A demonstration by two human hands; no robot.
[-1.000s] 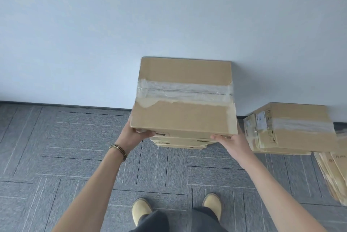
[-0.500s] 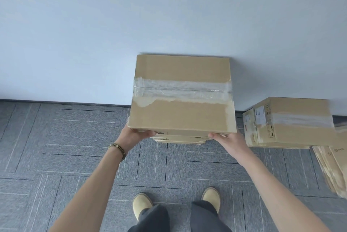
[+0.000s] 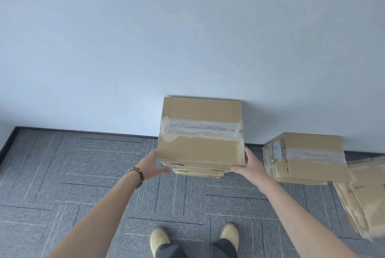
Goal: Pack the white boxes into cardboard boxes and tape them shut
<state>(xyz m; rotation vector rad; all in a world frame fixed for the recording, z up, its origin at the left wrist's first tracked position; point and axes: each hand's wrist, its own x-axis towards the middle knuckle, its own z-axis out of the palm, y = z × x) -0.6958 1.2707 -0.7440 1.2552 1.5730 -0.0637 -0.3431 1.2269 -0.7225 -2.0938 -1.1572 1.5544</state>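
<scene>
Sealed cardboard box (image 3: 200,132), tape band across its top, sits on a stack of boxes (image 3: 199,171) on the carpet (image 3: 83,174), against the wall's bottom edge. Left hand (image 3: 153,167) open, fingers straight, at the box's near-left corner. Right hand (image 3: 249,167) lies along the near-right corner; grip unclear. Second taped box (image 3: 306,157) to the right; flattened cartons (image 3: 362,199) beside it remain unpacked, judging by this. No white boxes visible.

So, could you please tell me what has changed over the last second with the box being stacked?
The taped cardboard box has settled onto the stack against the wall. The left hand has let go and opened beside its lower left corner. The right hand has shifted to the right corner, fingers straight. The second taped box and flat cartons stayed put.
</scene>
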